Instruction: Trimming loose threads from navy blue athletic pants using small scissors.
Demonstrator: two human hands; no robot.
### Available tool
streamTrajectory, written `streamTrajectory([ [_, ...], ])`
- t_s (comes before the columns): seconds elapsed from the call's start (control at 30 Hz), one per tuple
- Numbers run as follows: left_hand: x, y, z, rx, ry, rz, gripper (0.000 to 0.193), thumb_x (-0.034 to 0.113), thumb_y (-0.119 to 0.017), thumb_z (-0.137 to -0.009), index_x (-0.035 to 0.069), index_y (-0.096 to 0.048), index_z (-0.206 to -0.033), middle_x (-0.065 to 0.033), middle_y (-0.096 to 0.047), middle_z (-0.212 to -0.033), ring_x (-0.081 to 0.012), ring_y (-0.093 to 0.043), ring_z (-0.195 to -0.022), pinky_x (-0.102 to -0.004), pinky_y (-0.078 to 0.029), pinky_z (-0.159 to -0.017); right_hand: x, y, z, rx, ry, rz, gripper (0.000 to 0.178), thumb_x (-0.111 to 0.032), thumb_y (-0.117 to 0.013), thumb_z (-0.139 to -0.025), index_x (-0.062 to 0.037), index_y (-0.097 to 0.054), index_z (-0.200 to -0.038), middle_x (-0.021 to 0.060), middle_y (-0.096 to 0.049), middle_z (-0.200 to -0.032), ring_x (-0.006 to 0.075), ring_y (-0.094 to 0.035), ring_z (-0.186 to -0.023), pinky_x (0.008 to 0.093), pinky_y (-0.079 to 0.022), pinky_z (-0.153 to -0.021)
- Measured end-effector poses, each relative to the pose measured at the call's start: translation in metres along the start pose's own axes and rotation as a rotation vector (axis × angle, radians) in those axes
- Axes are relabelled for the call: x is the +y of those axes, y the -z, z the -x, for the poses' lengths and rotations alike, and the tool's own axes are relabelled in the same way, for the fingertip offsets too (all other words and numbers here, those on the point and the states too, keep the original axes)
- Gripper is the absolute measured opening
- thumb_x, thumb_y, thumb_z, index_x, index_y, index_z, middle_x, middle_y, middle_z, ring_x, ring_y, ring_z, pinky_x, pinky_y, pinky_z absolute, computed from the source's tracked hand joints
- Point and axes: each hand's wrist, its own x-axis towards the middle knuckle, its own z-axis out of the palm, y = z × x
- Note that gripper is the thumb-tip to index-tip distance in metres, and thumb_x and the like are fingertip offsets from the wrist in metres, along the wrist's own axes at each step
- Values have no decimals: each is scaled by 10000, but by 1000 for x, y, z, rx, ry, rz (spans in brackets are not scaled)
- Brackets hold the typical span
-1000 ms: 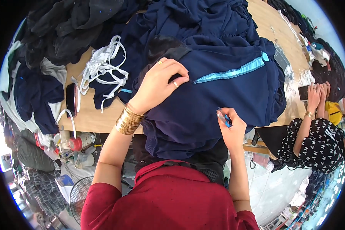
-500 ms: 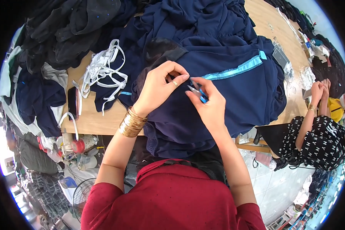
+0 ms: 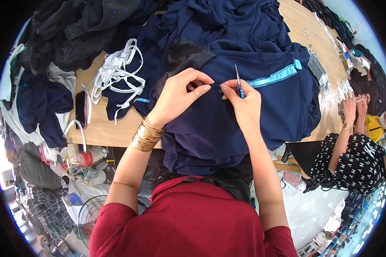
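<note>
A navy blue garment (image 3: pixel 214 124) lies heaped on the table in front of me, with a light blue satin strip (image 3: pixel 272 78) along it. Above it, my left hand (image 3: pixel 180 93) is closed in a pinch; whatever is between its fingertips is too small to make out. A short gap to the right, my right hand (image 3: pixel 248 105) holds blue-handled thread snips (image 3: pixel 239 81), blades pointing away from me. Its thumb and forefinger also pinch a tiny dark bit. Sheer black cloth (image 3: pixel 188 52) lies just beyond my left hand.
Tangled white tapes (image 3: pixel 118 75) and a phone (image 3: pixel 80 109) lie on the wooden table (image 3: pixel 116 136) to the left. Black fabric (image 3: pixel 79 36) piles up at the far left. A co-worker (image 3: pixel 351 160) sits at the right. A fan (image 3: pixel 90 216) stands low at the left.
My right hand has moved slightly right, away from my left hand. The snips have turned in it, from lying across the fingers to pointing away from me.
</note>
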Motion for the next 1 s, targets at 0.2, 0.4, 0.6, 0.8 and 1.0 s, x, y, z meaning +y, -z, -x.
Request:
streamTrajectory([
  [0.2, 4, -1, -4, -74, -1, -53, 180, 59, -653, -792, 27, -650, -969, -32, -595, -888, -106, -565, -768, -227, -453, -684, -5, 5, 1, -37, -8, -43, 137, -108, -669, -795, 16, -650, -850, 47, -629, -673, 84, -595, -622, 223, -445, -595],
  [0.4, 2, 0, -18, -180, -177, -124, 190, 67, -695, -741, 32, -643, -920, -31, -576, -857, -119, -543, -712, -232, -443, -633, -6, 4, 5, 2, 150, 187, 124, -114, -661, -803, -4, -628, -848, 95, -594, -663, 124, -563, -580, 265, -435, -557],
  [0.6, -2, -4, -21, -162, -198, -135, 159, 108, -718, -705, 51, -656, -839, -55, -590, -809, -199, -563, -731, -301, -474, -668, -5, 6, 7, -12, 252, 218, 117, -102, -657, -800, -15, -617, -867, 98, -607, -739, 147, -564, -602, 269, -438, -563],
  [0.8, -7, 0, -24, -170, -510, -334, 100, 50, -701, -715, 56, -650, -800, -35, -625, -797, -187, -577, -737, -269, -462, -692, -8, 28, 9, 72, 195, 301, 157, -154, -670, -808, -28, -630, -892, 83, -594, -652, 131, -557, -561, 251, -436, -551],
  [1.0, -6, 1, -28, -209, -541, -296, 84, 56, -683, -744, 47, -645, -818, -46, -637, -783, -177, -594, -723, -259, -463, -681, 0, 52, 13, 69, 113, 457, 232, -222, -706, -781, -41, -634, -907, 77, -589, -651, 152, -561, -570, 264, -442, -557],
])
